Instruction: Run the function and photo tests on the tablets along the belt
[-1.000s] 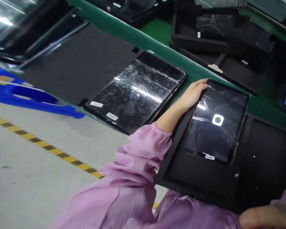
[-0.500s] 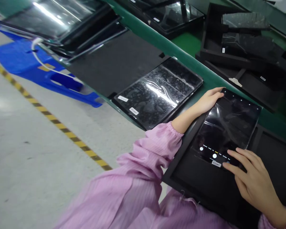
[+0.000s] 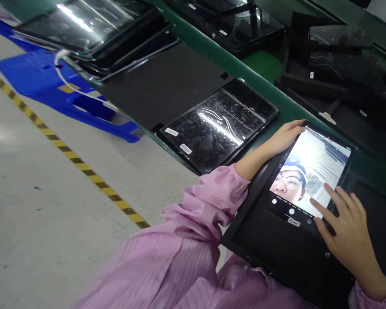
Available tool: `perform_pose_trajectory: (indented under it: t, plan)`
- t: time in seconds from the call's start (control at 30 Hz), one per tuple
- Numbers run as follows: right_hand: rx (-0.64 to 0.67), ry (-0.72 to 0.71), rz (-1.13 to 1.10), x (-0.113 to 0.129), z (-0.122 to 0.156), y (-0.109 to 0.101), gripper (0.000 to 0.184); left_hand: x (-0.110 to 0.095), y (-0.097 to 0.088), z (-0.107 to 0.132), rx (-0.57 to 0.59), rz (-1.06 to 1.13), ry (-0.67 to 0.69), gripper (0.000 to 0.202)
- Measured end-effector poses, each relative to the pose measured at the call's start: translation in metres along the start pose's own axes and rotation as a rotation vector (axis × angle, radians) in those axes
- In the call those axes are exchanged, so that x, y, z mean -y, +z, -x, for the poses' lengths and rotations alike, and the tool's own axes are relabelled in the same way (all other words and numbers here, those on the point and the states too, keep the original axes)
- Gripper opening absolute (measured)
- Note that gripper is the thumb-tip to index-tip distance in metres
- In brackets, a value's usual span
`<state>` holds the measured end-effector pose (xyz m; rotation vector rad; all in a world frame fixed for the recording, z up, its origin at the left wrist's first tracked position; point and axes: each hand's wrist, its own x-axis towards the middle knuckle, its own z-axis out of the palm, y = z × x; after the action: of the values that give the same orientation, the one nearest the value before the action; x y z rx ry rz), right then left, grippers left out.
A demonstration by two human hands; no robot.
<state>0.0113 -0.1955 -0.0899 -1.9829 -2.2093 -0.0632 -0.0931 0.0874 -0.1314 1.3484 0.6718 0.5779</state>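
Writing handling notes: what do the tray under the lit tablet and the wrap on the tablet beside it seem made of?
Tray: matte black, no glare, soft-looking raised rim, so probably foam. Wrap on the neighbouring tablet: thin clear plastic film, glossy; it wrinkles and throws bright glare streaks.

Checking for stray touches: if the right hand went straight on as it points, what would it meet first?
Probably the lit screen of the tablet, just ahead of the fingertips of the right hand; whether they touch it is unclear.

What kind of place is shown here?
Probably an electronics factory line. Many film-wrapped tablets lie along a green bench, the left hand holds a lit tablet in a black foam tray, and striped yellow-black tape marks the floor.
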Motion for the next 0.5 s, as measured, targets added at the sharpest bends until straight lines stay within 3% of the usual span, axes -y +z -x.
perform_pose_trajectory:
  t: [0.13, 0.33, 0.5]
  plan:
    - [-0.126, 0.164, -0.005, -0.019, 0.01, -0.011, 0.033, 0.0, 0.0, 0.001, 0.013, 0.008, 0.004, 0.051]
    - [-0.209, 0.332, -0.049, -0.033, 0.026, -0.021, 0.037, -0.001, -0.003, 0.003, 0.014, -0.012, 0.044, 0.054]
    - [-0.289, 0.497, -0.049, -0.045, 0.044, -0.021, 0.041, -0.011, -0.007, 0.016, -0.024, -0.108, 0.201, 0.053]
